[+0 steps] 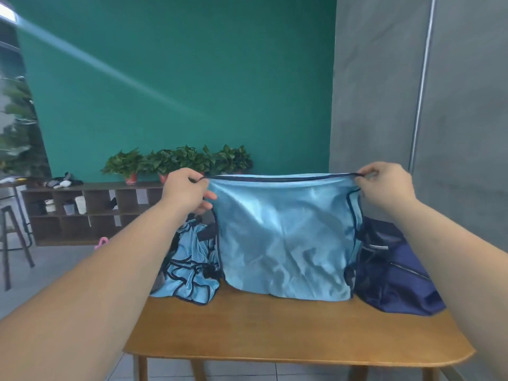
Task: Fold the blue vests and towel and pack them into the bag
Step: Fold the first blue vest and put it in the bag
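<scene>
On vest [286,237], both grips [187,193] [384,185] pinched

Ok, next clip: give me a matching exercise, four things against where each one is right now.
Things:
1. held vest
2. crumpled vests
3. navy bag
4. potted plants

Places:
A. on the shelf at the back
B. stretched between the left hand and the right hand
C. at the right end of the table
D. heaped at the table's left end

Pairs: 1-B, 2-D, 3-C, 4-A
</scene>
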A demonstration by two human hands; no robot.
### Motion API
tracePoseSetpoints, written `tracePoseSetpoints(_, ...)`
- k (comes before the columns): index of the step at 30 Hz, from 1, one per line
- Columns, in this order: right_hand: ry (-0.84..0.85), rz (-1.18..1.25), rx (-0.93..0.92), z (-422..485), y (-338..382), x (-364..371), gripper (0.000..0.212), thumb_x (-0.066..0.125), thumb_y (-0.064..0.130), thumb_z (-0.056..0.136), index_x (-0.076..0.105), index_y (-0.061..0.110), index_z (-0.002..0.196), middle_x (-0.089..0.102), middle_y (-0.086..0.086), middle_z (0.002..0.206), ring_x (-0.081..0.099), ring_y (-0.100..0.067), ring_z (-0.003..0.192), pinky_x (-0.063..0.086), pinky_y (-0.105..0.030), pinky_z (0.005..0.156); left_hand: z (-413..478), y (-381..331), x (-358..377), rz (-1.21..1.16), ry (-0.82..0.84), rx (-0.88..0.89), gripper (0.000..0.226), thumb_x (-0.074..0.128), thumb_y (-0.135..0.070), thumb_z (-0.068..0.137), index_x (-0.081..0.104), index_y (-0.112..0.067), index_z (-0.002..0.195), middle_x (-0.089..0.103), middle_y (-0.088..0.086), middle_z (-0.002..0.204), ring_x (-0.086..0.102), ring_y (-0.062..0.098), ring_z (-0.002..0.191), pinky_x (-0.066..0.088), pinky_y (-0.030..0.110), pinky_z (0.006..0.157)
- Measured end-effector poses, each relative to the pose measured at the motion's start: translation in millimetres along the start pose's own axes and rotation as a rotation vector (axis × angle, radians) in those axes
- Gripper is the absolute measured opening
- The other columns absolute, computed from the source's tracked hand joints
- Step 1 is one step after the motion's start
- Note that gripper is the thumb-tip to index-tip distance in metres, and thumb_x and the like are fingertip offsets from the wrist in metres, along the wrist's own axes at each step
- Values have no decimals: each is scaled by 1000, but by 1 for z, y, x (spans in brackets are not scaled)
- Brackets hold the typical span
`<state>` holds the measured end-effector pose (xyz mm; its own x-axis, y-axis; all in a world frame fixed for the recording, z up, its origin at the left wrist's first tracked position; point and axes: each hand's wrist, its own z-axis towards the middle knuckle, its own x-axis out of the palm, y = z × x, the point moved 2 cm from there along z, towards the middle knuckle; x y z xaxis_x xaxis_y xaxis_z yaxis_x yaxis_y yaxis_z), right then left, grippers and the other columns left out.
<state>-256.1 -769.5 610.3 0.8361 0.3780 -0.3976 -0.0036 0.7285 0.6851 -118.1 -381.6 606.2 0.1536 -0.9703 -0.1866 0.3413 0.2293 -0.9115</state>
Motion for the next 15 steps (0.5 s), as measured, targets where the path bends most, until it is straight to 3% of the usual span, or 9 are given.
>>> tracePoseSetpoints(2, -45, 178, 65, 1, 9, -3, 6, 63, 22, 95, 66, 26, 91, 74, 2, 65, 74, -14, 60, 56, -29, 66, -1, -11, -3, -75, -25, 54, 8, 63, -20, 105, 59, -18, 111, 80, 4, 81, 70, 28, 55, 64, 42, 63)
tracePoseSetpoints(6, -124, 582, 142, 5, 34, -6, 15, 56, 11, 98, 60, 25, 96, 80, -4, 85, 77, -25, 66, 62, -40, 63, -4, -37, -2, -250, -150, 273, 5, 57, -18, 107, 54, -22, 106, 80, 2, 85, 72, 29, 56, 60, 37, 56)
tracePoseSetpoints(11, -347, 845, -73, 19, 77, -23, 25, 48, 6, 94, 56, 30, 95, 77, -8, 91, 78, -27, 76, 60, -36, 61, -2, -85, -5, -436, -314, 579, 5, 50, -17, 108, 51, -22, 108, 76, 9, 87, 74, 33, 61, 59, 38, 55)
tracePoseSetpoints(15, -507, 837, -258, 47, 98, -25, 19, 47, 13, 92, 55, 27, 100, 76, -14, 93, 77, -28, 76, 59, -37, 62, 21, -116, -4, -513, -404, 700, 10, 48, -17, 107, 49, -26, 103, 72, 10, 85, 74, 33, 63, 58, 39, 56)
